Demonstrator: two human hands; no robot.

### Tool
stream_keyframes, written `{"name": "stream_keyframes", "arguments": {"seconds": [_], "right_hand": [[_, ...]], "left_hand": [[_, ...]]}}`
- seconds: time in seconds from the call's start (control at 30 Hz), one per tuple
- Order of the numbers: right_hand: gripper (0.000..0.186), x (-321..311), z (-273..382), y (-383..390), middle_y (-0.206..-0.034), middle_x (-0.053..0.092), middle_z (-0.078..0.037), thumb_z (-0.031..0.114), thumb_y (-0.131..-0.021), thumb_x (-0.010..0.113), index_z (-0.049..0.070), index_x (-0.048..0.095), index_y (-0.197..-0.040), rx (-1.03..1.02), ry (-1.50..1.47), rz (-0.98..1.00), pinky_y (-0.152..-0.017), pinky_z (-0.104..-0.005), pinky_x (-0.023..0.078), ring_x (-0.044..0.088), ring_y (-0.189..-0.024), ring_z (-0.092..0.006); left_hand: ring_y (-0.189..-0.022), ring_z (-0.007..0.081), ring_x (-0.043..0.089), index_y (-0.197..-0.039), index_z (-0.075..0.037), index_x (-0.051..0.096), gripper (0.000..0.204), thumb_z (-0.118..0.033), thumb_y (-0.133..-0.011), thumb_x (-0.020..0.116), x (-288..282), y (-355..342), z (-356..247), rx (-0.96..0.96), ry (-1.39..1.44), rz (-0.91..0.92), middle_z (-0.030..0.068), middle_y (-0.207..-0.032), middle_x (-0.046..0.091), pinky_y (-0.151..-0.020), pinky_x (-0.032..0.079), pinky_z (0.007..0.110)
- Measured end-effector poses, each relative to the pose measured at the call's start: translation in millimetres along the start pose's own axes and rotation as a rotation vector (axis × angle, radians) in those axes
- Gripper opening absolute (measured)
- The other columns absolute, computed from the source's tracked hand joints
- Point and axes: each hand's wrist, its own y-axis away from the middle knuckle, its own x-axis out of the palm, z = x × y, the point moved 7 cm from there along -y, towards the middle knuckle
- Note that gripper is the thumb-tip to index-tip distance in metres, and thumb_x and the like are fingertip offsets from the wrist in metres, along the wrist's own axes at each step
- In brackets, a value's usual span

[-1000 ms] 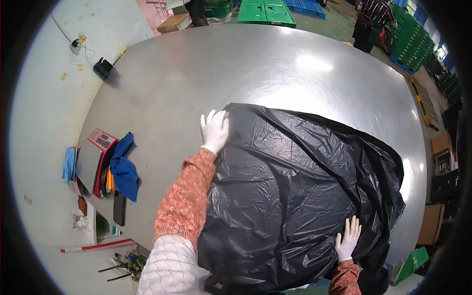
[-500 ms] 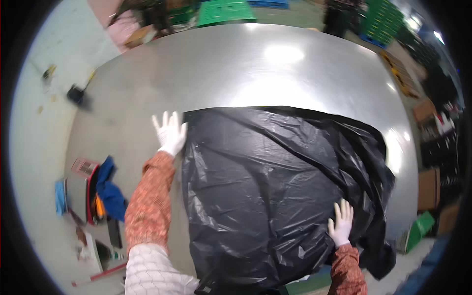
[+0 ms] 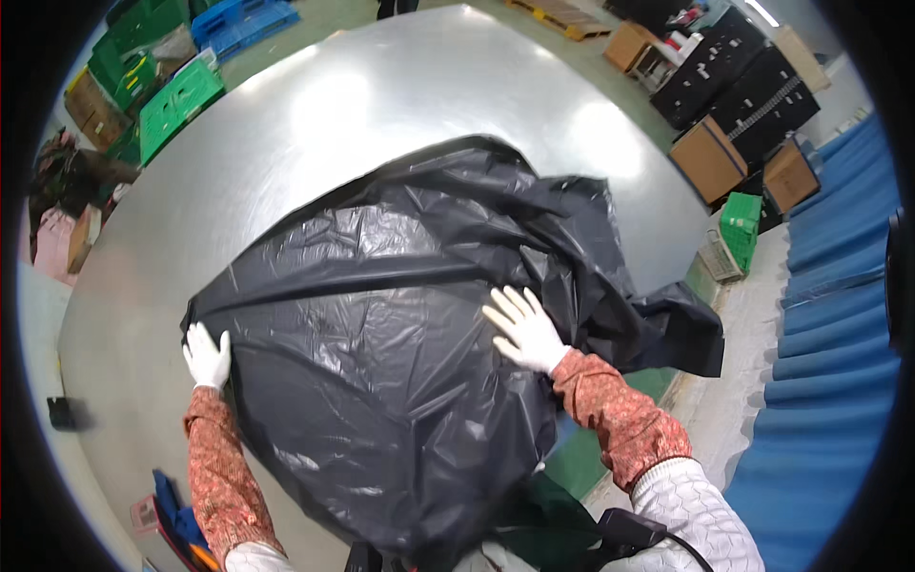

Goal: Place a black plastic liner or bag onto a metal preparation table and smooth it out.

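Compared with half a second ago, the view has swung rightward, bringing a blue curtain (image 3: 820, 324) into the right of the frame. The black plastic sheet (image 3: 381, 353) lies creased across the surface (image 3: 324, 124), mid-frame. The left hand (image 3: 207, 357) rests, fingers extended, at its left edge; the right hand (image 3: 524, 329) lies splayed near centre upon it. Neither grasps anything.
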Motion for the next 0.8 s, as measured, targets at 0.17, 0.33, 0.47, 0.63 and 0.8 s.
{"name": "stream_keyframes", "arguments": {"seconds": [0.17, 0.33, 0.47, 0.63, 0.8], "right_hand": [[0.044, -62.3, 9.3, 13.1, -0.134, 0.049, -0.02, 0.018, -0.085, 0.058, 0.001, 0.054, -0.126, 0.044, -0.004, -0.134, -0.108, -0.0507, 0.03, 0.046, -0.125, -0.0352], [0.038, -93.2, 76.3, 1.5, -0.125, 0.057, -0.017, 0.0, -0.081, 0.06, -0.001, 0.057, -0.118, -0.078, -0.196, -0.227, -0.109, -0.0501, 0.031, 0.054, -0.117, -0.0299], [0.04, -113.0, 189.3, -1.4, -0.113, 0.062, -0.016, 0.006, -0.073, 0.064, 0.0, 0.061, -0.112, -0.237, -0.392, -0.087, -0.101, -0.0503, 0.039, 0.057, -0.109, -0.0322], [0.058, 13.1, 259.1, 85.2, -0.138, 0.046, -0.019, 0.033, -0.075, 0.068, 0.012, 0.055, -0.127, -0.343, -0.31, 0.352, -0.108, -0.0618, 0.022, 0.039, -0.131, -0.0358], [0.06, 26.9, 151.3, 27.3, -0.145, 0.04, -0.015, 0.035, -0.078, 0.063, 0.015, 0.051, -0.134, -0.187, -0.048, 0.218, -0.108, -0.0628, 0.018, 0.036, -0.132, -0.036]], "left_hand": [[-0.136, 0.0415, 0.031, -0.136, 0.006, 0.041, 0.063, -0.032, -0.087, 0.057, -79.8, 179.4, -138.6, 0.468, 0.314, -0.376, 0.0259, -0.143, 0.039, -0.113, 0.021, 0.051], [-0.139, 0.0403, 0.028, -0.139, 0.003, 0.038, 0.071, -0.016, -0.079, 0.07, -46.6, 370.8, -150.3, 0.349, 0.795, -0.1, 0.0262, -0.148, 0.03, -0.114, 0.02, 0.049], [-0.133, 0.0419, 0.036, -0.136, 0.005, 0.041, 0.065, -0.012, -0.08, 0.068, -40.4, 417.9, -75.6, 0.197, 0.747, -0.132, 0.0273, -0.142, 0.038, -0.112, 0.025, 0.049], [-0.138, 0.0477, 0.023, -0.143, 0.006, 0.029, 0.084, -0.041, -0.082, 0.064, 10.5, 386.1, -116.7, 0.359, 0.583, -0.002, 0.0352, -0.147, 0.022, -0.112, 0.014, 0.059], [-0.139, 0.0437, 0.021, -0.142, 0.005, 0.032, 0.081, -0.049, -0.086, 0.056, -22.5, 276.0, -180.4, 0.477, 0.601, -0.205, 0.032, -0.148, 0.023, -0.114, 0.011, 0.056]]}}
